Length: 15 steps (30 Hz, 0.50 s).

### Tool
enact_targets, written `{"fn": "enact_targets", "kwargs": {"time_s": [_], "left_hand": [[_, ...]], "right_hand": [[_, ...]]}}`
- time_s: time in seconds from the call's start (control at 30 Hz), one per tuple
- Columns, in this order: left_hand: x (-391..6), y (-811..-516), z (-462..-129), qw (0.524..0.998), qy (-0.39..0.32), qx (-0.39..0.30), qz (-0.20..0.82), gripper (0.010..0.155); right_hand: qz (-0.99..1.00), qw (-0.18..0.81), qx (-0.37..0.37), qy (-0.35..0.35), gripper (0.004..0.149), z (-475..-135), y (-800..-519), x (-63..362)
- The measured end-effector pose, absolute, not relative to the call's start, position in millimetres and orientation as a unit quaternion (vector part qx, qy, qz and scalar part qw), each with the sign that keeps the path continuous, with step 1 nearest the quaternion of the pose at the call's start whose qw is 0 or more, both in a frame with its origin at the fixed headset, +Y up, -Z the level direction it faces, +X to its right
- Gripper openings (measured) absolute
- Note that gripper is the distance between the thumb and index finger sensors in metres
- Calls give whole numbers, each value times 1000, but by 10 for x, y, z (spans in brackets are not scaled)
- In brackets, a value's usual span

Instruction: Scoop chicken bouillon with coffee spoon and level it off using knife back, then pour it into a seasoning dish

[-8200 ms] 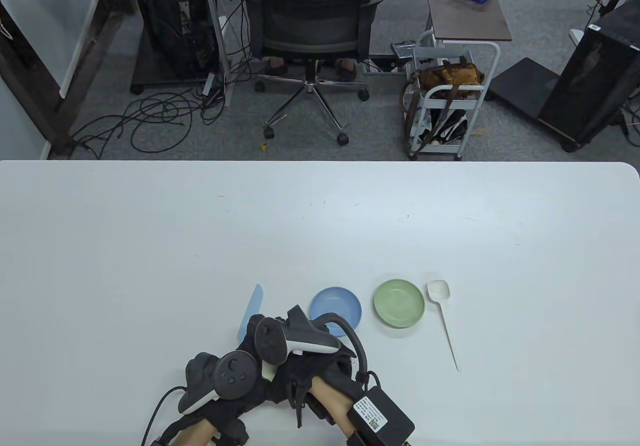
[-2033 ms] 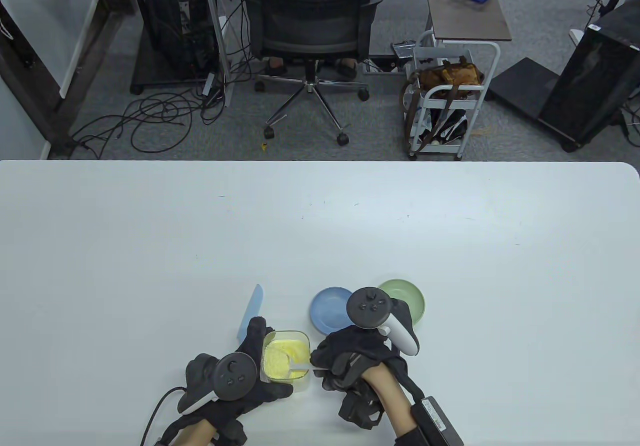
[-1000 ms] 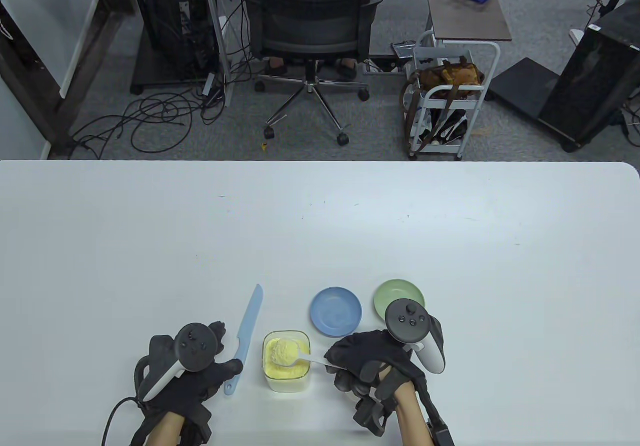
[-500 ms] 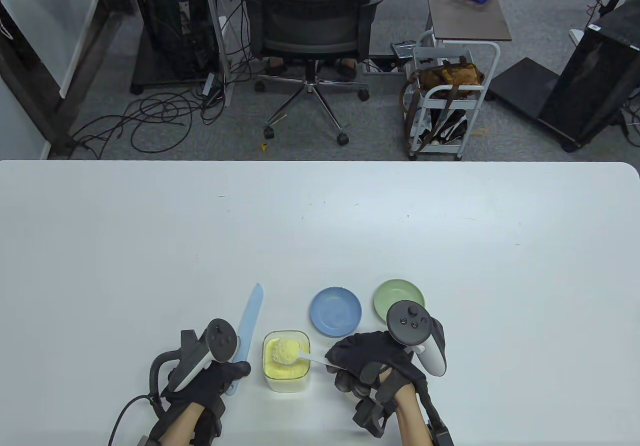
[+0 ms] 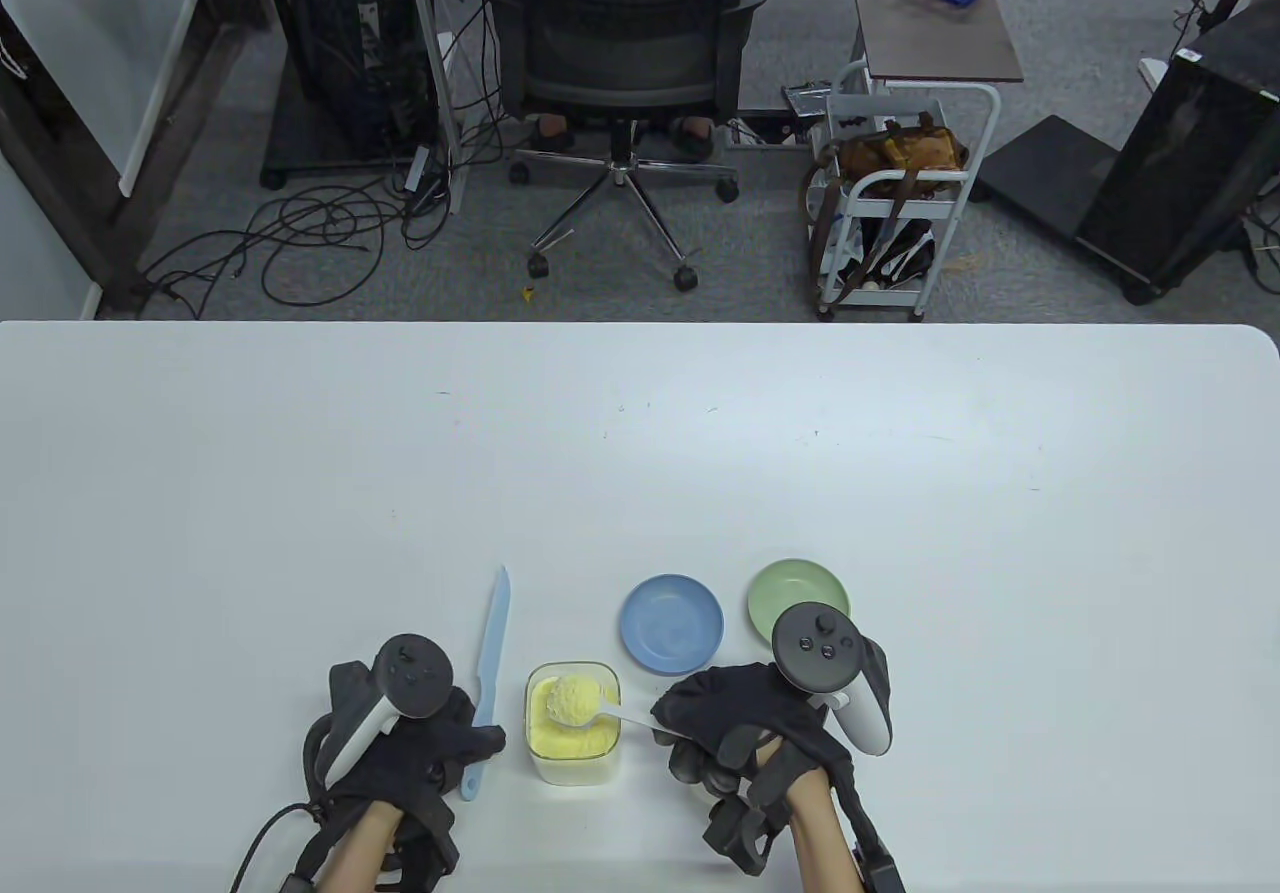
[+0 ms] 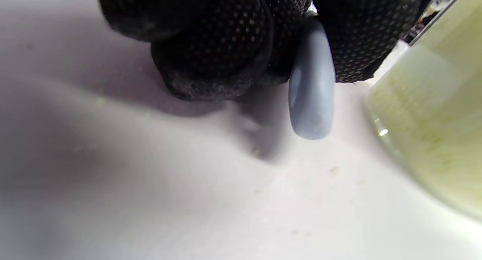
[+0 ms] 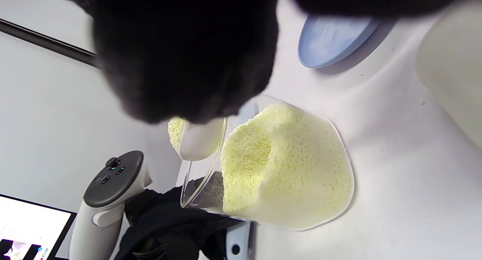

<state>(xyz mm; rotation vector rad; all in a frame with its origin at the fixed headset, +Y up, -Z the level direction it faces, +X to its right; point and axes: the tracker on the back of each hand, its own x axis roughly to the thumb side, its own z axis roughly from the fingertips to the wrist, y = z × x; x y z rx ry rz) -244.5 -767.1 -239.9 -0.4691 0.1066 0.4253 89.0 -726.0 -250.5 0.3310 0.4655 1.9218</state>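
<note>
- Table view: the handle of the light blue knife [image 5: 489, 663] is gripped by the left hand [image 5: 420, 748], fingers curled round it, with the blade pointing away from the person, just left of the clear container [image 5: 573, 728] of yellow chicken bouillon [image 5: 565, 741].
- The white coffee spoon [image 5: 600, 713] is pinched at its handle by the right hand [image 5: 745, 733]; its bowl, heaped with bouillon, is held over the container.
- The blue dish [image 5: 671, 623] and the green dish [image 5: 790, 588] are set side by side on the white table [image 5: 640, 453], beyond the container; the green one is partly hidden by the right hand's tracker.
- Left wrist view: the butt of the knife handle [image 6: 311, 98] is seen protruding from the gloved fingers [image 6: 214, 52], beside the container wall [image 6: 433, 132].
- Right wrist view: the heaped spoon bowl [image 7: 196, 137] is seen above the container's rim.
</note>
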Motion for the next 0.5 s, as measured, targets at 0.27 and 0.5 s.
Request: {"fn": "enact_targets", "kwargs": {"time_s": [0.27, 0.5], "left_hand": [[-2279, -6964, -2081, 903, -141, -213, 345, 51], [-1956, -7045, -2024, 871, -221, -284, 333, 51]], "right_hand": [[807, 542, 136, 191, 37, -2501, -7251, 891], [807, 542, 139, 190, 38, -2482, -7254, 883]]}}
